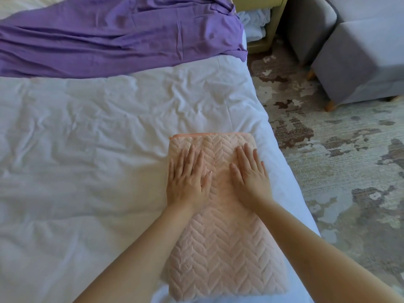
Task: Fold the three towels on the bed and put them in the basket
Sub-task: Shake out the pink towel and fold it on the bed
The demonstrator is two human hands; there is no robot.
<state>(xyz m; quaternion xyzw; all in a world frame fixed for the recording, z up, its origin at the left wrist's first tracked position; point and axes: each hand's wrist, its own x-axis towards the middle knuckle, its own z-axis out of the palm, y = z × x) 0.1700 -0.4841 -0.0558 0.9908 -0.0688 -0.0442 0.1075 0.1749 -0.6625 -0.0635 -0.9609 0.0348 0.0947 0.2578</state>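
Note:
A pink towel (pixel 220 248) with a herringbone texture lies folded into a long strip near the right edge of the bed (pixel 87 138). My left hand (pixel 188 178) presses flat on its far left part, fingers straight. My right hand (pixel 249 173) lies flat beside it on the far right part, fingers spread. A purple towel (pixel 113 38) lies spread and wrinkled across the far side of the bed. No basket is in view.
The bed has a crumpled white sheet. Right of the bed is a patterned rug (pixel 341 162). A grey sofa and ottoman (pixel 358 60) stand at the far right. A yellow nightstand (pixel 271 29) holding white cloth stands beyond the bed corner.

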